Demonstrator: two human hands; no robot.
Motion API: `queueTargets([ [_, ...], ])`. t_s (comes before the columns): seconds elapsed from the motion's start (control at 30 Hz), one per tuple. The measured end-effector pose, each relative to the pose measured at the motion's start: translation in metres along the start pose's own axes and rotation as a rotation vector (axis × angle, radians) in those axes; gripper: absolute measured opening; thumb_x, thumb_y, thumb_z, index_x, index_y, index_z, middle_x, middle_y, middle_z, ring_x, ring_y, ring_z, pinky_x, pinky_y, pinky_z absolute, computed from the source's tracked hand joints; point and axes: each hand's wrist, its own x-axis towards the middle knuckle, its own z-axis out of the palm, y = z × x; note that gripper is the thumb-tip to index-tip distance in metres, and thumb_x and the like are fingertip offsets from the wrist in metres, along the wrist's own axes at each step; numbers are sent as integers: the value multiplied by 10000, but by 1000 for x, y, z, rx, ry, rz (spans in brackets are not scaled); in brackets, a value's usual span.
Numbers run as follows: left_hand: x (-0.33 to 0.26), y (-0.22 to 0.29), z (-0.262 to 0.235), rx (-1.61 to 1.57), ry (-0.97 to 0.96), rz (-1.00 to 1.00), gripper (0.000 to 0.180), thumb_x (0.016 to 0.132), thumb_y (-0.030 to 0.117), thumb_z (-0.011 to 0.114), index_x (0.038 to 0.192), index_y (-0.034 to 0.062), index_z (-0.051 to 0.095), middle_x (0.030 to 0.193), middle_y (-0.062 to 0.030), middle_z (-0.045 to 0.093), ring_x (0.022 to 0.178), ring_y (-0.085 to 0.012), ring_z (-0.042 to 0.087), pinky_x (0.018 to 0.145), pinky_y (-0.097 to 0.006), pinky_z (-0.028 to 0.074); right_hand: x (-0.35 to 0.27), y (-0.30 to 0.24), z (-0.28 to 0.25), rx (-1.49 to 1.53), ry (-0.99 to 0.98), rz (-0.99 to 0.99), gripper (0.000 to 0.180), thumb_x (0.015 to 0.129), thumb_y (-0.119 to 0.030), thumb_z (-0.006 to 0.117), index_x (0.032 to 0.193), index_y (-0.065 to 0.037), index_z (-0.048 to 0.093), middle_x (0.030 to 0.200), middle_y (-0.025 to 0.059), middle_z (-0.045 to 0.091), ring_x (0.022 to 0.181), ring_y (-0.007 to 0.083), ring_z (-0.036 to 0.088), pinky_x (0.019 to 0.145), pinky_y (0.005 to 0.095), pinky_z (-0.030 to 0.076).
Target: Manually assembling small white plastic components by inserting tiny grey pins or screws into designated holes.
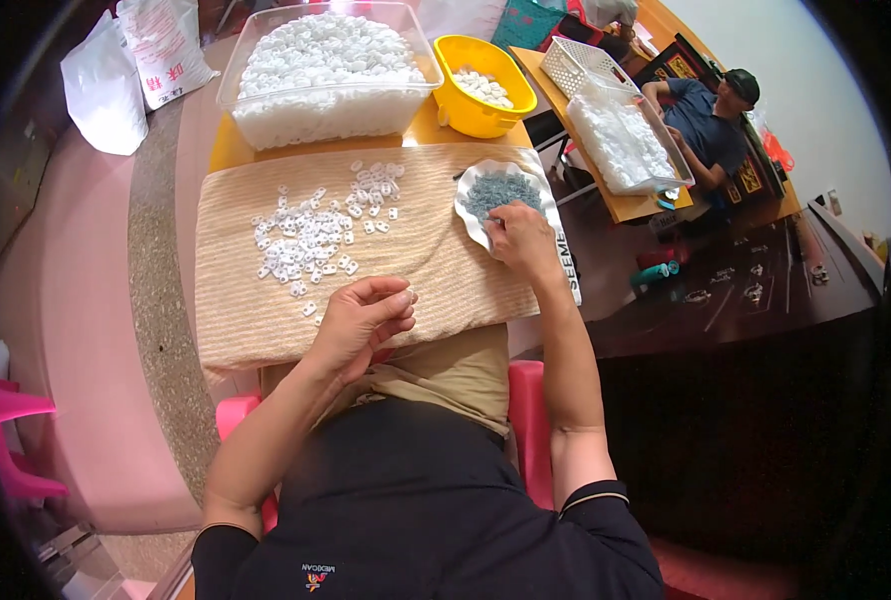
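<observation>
My right hand (522, 238) reaches into a white wavy-rimmed dish (469, 220), its fingers drawn together on the small grey-blue pieces (504, 190) heaped there. Whether a piece is between the fingertips is hidden. My left hand (368, 318) hovers over the near edge of the towel, thumb and fingers pinched. A tiny pale bit seems to show at its fingertips, too small to name. Left of the dish, small white plastic parts with holes (304, 238) lie scattered in a loose pile on the beige striped towel (446, 290).
Behind the towel stand a clear bin (328, 130) full of white parts and a yellow tub (481, 120) with some more. At right, a person (711, 125) sits by another table with a filled clear bin (626, 150). White sacks (111, 100) and a pink stool (16, 440) are at left.
</observation>
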Motion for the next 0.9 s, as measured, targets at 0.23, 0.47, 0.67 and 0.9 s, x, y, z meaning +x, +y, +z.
queueTargets([
  [0.23,0,0,1,4,9,4,154,868,75,677,1006,32,624,895,-59,672,738,-121,648,690,-245,565,5,-4,2,-35,-60,32,152,813,-178,635,880,-64,711,910,145,650,885,349,626,790,426,497],
  [0.47,0,-1,1,0,-5,2,142,868,73,676,993,29,623,889,-58,668,727,-117,643,673,-238,563,6,-2,5,7,-20,5,124,818,-150,625,840,-51,698,885,146,648,854,357,628,758,431,502],
  [0.67,1,-2,1,-5,15,-4,137,869,61,674,986,11,623,855,-52,655,723,-109,634,678,-234,569,3,-3,4,20,-10,-13,134,819,-154,621,838,-45,697,865,152,647,834,360,629,749,429,504],
  [0.9,1,-4,1,-10,17,-6,129,867,64,678,976,17,626,847,-46,655,718,-106,634,673,-235,569,7,-3,3,-26,-41,-18,142,802,-156,610,806,-49,703,851,147,654,827,349,634,749,419,504],
])
